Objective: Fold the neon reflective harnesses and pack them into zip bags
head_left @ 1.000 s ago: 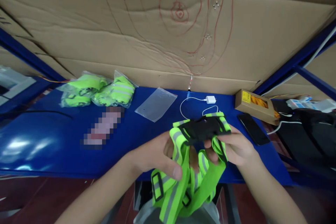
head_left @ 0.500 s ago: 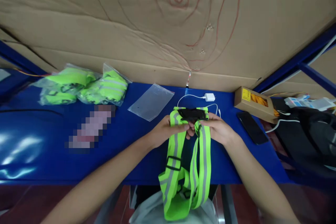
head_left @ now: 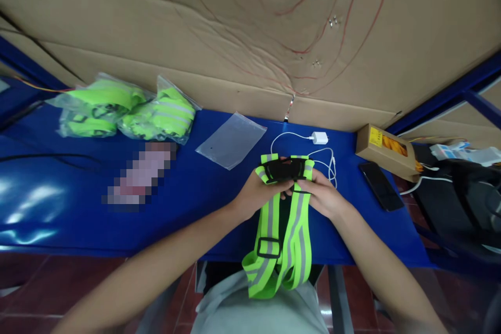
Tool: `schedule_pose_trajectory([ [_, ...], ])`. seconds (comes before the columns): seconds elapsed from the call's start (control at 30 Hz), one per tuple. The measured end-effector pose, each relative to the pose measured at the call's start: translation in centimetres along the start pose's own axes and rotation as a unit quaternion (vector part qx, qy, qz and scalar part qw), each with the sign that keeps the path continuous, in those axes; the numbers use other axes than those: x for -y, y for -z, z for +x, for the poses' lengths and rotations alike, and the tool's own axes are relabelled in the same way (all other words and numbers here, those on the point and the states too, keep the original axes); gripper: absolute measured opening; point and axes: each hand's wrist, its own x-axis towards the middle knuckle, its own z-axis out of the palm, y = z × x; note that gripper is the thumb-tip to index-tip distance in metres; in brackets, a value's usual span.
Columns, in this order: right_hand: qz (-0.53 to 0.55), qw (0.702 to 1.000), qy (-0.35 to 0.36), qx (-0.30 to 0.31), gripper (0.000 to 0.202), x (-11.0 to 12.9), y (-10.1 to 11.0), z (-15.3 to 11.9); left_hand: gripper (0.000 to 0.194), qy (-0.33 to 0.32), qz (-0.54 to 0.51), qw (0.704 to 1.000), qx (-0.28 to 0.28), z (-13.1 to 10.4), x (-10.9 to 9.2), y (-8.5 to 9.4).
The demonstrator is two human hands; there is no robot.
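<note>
A neon-green reflective strap harness [head_left: 299, 219] with grey stripes and black plastic sliders hangs between my hands, its loops dropping over the table's front edge towards my lap. My left hand [head_left: 258, 193] grips its upper left end, just under the black buckle [head_left: 285, 169]. On the other side my right hand [head_left: 323, 193] is closed on the right-hand strap, thumb below the buckle. Some fingertips are hidden behind the webbing. Beyond the hands lies a flat clear zip bag [head_left: 231, 141].
Bagged green harnesses [head_left: 164, 112] lie at the back left, near a pixelated patch [head_left: 143, 175]. A white charger [head_left: 320, 138] with cable, a black phone [head_left: 380, 186] and a cardboard box [head_left: 385, 154] occupy the right. A cardboard wall [head_left: 195, 52] stands behind the blue table [head_left: 188, 193].
My left hand has shifted inward beneath the buckle, and the strap's upper left end is now folded over it. The hanging loops have risen slightly. The camera view has tilted down.
</note>
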Motion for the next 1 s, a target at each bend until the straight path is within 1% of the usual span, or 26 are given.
schedule_pose_trajectory([
  [0.07,-0.037,0.998,0.023,-0.040,0.041,-0.2,-0.1,0.2,0.052,-0.020,0.040,0.999,-0.009,0.0,0.1,-0.1],
  [0.13,-0.106,0.990,0.058,-0.076,0.043,-0.5,-0.1,0.5,0.060,-0.036,0.047,0.998,0.012,-0.1,0.0,-0.1],
  [0.17,-0.155,0.981,0.080,-0.081,0.044,-0.6,-0.1,0.6,0.064,-0.033,0.036,0.998,0.036,-0.1,0.0,-0.1],
  [0.23,-0.259,0.954,0.125,-0.082,0.046,-0.9,0.1,0.8,0.066,-0.008,0.008,0.997,0.081,0.0,0.0,0.0],
  [0.27,-0.303,0.939,0.141,-0.083,0.049,-0.9,0.3,0.8,0.065,0.003,-0.005,0.996,0.085,0.0,0.1,0.0],
  [0.33,-0.357,0.919,0.145,-0.083,0.057,-0.6,0.6,0.6,0.061,0.013,-0.022,0.998,0.056,0.2,0.5,0.2],
  [0.37,-0.363,0.919,0.135,-0.071,0.064,-0.3,0.8,0.4,0.060,0.012,-0.030,0.999,0.035,0.3,0.7,0.2],
  [0.4,-0.356,0.926,0.118,-0.047,0.074,0.2,1.0,0.2,0.059,0.013,-0.038,0.999,0.017,0.4,0.9,0.2],
  [0.43,-0.337,0.936,0.102,-0.018,0.082,0.8,1.1,0.0,0.058,0.017,-0.047,0.999,0.009,0.4,1.1,0.2],
  [0.47,-0.315,0.945,0.085,0.004,0.084,1.5,1.2,-0.1,0.058,0.021,-0.056,0.998,0.008,0.5,1.2,0.2],
  [0.5,-0.298,0.952,0.073,0.010,0.080,2.2,1.1,-0.1,0.058,0.023,-0.062,0.998,0.008,0.5,1.2,0.2],
  [0.53,-0.294,0.953,0.066,0.001,0.071,2.9,1.0,0.0,0.057,0.021,-0.068,0.997,0.002,0.5,1.2,0.1],
  [0.57,-0.308,0.949,0.063,-0.019,0.060,3.5,0.9,0.2,0.056,0.015,-0.074,0.997,-0.007,0.5,1.1,0.1],
  [0.63,-0.373,0.923,0.078,-0.057,0.041,4.5,0.3,0.9,0.051,0.004,-0.090,0.995,-0.033,0.4,0.7,0.2],
  [0.67,-0.407,0.906,0.095,-0.065,0.036,4.9,0.0,1.3,0.049,0.005,-0.102,0.994,-0.039,0.4,0.4,0.3],
  [0.7,-0.432,0.892,0.118,-0.070,0.033,5.1,-0.4,1.6,0.048,0.015,-0.119,0.992,-0.029,0.4,0.1,0.4],
  [0.73,-0.446,0.880,0.141,-0.077,0.031,5.3,-0.6,1.9,0.047,0.034,-0.141,0.989,-0.001,0.4,-0.2,0.6],
  [0.77,-0.451,0.873,0.165,-0.088,0.030,5.4,-0.9,2.1,0.047,0.059,-0.168,0.983,0.040,0.4,-0.4,0.8],
  [0.83,-0.453,0.860,0.212,-0.107,0.027,5.5,-1.1,2.2,0.049,0.105,-0.228,0.960,0.128,0.4,-0.8,1.1],
  [0.87,-0.462,0.847,0.239,-0.110,0.025,5.5,-1.1,2.1,0.049,0.119,-0.251,0.947,0.161,0.3,-0.9,1.2],
  [0.9,-0.480,0.827,0.273,-0.107,0.025,5.4,-0.9,1.9,0.048,0.127,-0.267,0.938,0.183,0.3,-0.9,1.3],
  [0.93,-0.503,0.801,0.312,-0.096,0.026,5.3,-0.7,1.7,0.045,0.132,-0.273,0.932,0.197,0.3,-0.8,1.4],
  [1.0,-0.558,0.733,0.384,-0.063,0.037,4.9,0.2,1.1,0.039,0.149,-0.265,0.925,0.226,0.2,-0.7,1.4],
])
